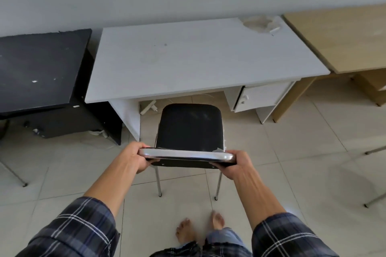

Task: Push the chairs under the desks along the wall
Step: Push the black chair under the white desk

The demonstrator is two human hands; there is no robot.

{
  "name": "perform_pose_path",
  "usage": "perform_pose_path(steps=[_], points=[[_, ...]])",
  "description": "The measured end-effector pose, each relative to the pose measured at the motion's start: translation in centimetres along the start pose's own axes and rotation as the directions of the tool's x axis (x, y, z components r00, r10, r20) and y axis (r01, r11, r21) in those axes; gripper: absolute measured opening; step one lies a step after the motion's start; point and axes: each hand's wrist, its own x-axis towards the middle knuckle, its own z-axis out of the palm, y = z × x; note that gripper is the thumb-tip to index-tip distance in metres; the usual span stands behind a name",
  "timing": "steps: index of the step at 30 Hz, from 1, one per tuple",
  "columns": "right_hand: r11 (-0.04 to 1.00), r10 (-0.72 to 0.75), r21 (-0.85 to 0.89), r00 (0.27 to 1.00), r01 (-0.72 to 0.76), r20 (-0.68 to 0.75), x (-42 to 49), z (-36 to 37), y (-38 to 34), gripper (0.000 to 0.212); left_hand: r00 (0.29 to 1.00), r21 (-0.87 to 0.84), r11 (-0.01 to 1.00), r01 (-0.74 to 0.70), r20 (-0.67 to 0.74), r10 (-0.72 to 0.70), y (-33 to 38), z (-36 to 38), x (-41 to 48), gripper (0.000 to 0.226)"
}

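At white desk (198,56) kneehole: chair (191,127) seat front at desk edge; left hand (136,157), right hand (236,164) clamped on backrest ends; drawer unit (259,96) right, white bracket (148,107) under left

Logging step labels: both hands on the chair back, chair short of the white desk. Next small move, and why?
Probably push straight forward. The left hand and right hand grip the ends of the backrest, and the chair seat faces the open knee space of the white desk, between its left panel and the drawer unit, but is not yet under the top.
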Motion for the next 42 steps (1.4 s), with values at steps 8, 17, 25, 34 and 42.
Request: perform_pose_path(steps=[8, 17, 25, 34, 42], points=[[0.996, 0.012, -0.094, 0.998, -0.006, 0.062, 3.4, 7.3, -4.9, 0.040, 0.997, -0.110, 0.994, -0.002, -0.074, -0.006, 4.8, 3.1, 2.3, 0.036], [0.987, 0.043, -0.157, 0.995, -0.030, 0.084, 7.4, 13.7, -11.7, 0.039, 0.995, -0.151, 0.989, 0.004, -0.103, -0.020, 9.7, 9.1, 5.0, 0.014], [0.982, 0.049, -0.187, 0.993, -0.028, 0.110, 9.6, 19.1, -16.2, 0.028, 0.993, -0.238, 0.971, 0.000, -0.116, -0.028, 13.4, 13.0, 6.4, 0.007], [0.983, 0.096, -0.169, 0.988, -0.075, 0.119, 11.5, 24.1, -17.0, 0.017, 0.990, -0.253, 0.967, -0.015, -0.138, -0.021, 18.2, 15.0, 8.0, 0.012], [0.983, 0.129, -0.137, 0.989, -0.118, 0.071, 12.4, 25.2, -16.0, 0.016, 0.988, -0.207, 0.978, 0.018, -0.147, -0.050, 19.3, 14.4, 9.0, 0.012]])
